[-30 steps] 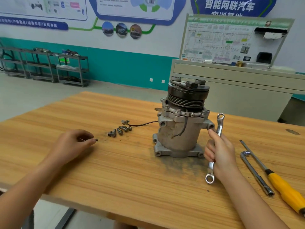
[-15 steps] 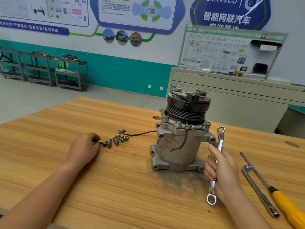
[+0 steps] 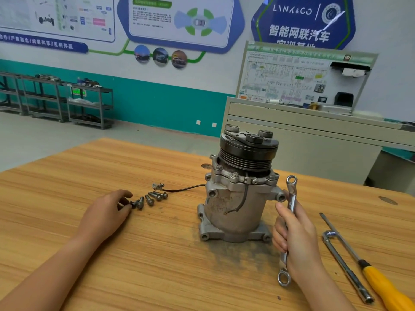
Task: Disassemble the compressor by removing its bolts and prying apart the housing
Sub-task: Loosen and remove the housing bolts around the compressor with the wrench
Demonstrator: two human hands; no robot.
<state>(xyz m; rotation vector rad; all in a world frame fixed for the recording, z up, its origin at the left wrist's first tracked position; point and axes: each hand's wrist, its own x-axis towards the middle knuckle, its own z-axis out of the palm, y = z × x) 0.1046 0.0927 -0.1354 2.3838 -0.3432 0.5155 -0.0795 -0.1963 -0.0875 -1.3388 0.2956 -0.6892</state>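
Note:
The grey metal compressor point(image 3: 233, 205) stands upright on the wooden table point(image 3: 157, 265), its black pulley point(image 3: 248, 152) on top. Two bolts still sit in its top flange. My right hand point(image 3: 296, 239) grips a double-ended ring wrench point(image 3: 291, 198) just right of the housing, the upper ring near a mounting ear. Left of the compressor lies a row of several loose bolts point(image 3: 152, 198). My left hand point(image 3: 107, 212) rests on the table at the row's left end, its fingertips pinching a bolt point(image 3: 132, 204) there.
A thin black wire with a connector point(image 3: 157, 186) runs from the compressor toward the bolts. An L-shaped socket wrench point(image 3: 345, 265) and a yellow-handled screwdriver point(image 3: 381, 286) lie at the right. Dark grit surrounds the compressor's base. A cabinet stands behind the table.
My left hand has moved right across the table with a bolt to the row of loose bolts. The right hand still holds the wrench beside the housing.

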